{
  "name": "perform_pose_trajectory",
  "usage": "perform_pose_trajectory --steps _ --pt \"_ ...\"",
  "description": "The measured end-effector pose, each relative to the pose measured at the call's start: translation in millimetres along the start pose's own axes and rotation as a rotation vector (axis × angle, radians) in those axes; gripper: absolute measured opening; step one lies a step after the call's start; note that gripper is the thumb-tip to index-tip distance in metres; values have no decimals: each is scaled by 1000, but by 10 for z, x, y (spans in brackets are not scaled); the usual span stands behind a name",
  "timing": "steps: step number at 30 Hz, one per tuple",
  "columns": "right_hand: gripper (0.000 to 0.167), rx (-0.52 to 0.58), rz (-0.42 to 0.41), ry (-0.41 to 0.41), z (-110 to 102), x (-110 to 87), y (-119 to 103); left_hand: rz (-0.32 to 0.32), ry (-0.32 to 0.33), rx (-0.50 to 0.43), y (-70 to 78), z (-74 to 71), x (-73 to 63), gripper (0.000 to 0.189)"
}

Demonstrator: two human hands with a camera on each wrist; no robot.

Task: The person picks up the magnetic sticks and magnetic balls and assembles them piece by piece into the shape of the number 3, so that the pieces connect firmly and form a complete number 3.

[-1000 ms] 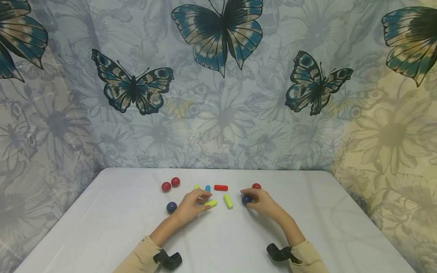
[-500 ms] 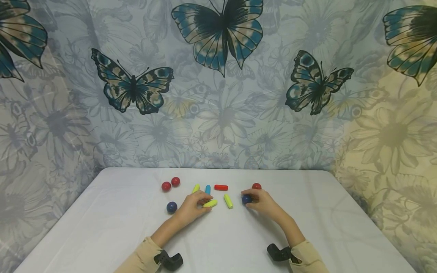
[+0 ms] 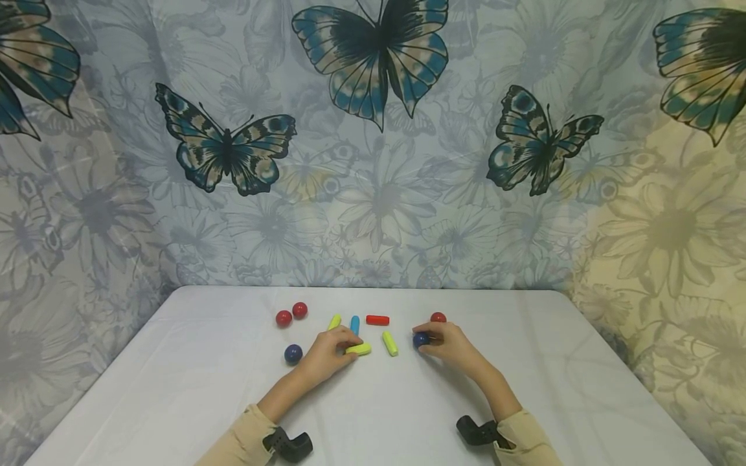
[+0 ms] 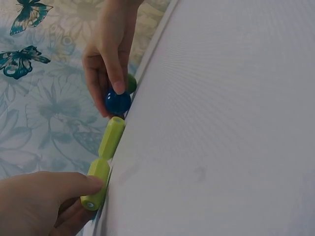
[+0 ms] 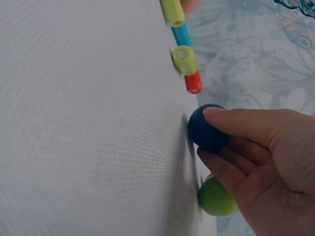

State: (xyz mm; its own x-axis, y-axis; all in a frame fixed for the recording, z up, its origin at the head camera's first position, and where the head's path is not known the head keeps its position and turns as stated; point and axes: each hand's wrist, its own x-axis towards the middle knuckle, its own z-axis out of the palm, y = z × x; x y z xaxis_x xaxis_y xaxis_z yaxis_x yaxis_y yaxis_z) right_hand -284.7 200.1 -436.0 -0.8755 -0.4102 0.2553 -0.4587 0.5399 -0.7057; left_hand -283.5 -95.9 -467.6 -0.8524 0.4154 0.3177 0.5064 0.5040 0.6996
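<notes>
My left hand (image 3: 327, 355) pinches one end of a short yellow-green faceted stick (image 3: 360, 349). In the left wrist view the thumb lies on top of this stick (image 4: 99, 179), with fingers under it. My right hand (image 3: 453, 345) grips a dark blue ball (image 3: 420, 340) between thumb and fingers; the right wrist view shows the ball (image 5: 208, 129) close over the white tabletop. Beside that hand is a green ball (image 5: 216, 197), hidden behind the hand in the head view. A second yellow-green stick (image 3: 390, 343) lies between the hands.
Behind the left hand lie another yellow-green stick (image 3: 335, 321) and a blue stick (image 3: 355, 324). A red stick (image 3: 377, 320) is farther right. Two red balls (image 3: 283, 318) and a dark blue ball (image 3: 293, 353) sit left; one red ball (image 3: 438, 317) is behind the right hand.
The left thumb and fingers have drawn together onto the yellow-green stick, and the hand has shifted slightly, showing more of the stick behind it. The right hand has stayed nearly still with the blue ball.
</notes>
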Motion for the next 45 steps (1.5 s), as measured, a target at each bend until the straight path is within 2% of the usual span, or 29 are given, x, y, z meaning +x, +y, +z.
perform_pose_trajectory --steps 3,10,22,29,37,45 --pt "30 8 -29 19 -1 -4 -1 0 -5 -12 5 -2 1 26" --pt "33 0 78 -5 16 15 -17 18 -30 -62 24 2 3 25" --pt "34 -14 110 2 16 8 -40 57 -137 -163 76 34 -7 26" --pt "34 9 124 19 23 10 -50 74 -167 -152 101 56 -8 26" --pt "34 40 128 37 37 40 -23 61 -193 -141 127 68 -12 27" --pt "36 130 39 21 41 46 -32 58 -197 -138 133 75 -21 27"
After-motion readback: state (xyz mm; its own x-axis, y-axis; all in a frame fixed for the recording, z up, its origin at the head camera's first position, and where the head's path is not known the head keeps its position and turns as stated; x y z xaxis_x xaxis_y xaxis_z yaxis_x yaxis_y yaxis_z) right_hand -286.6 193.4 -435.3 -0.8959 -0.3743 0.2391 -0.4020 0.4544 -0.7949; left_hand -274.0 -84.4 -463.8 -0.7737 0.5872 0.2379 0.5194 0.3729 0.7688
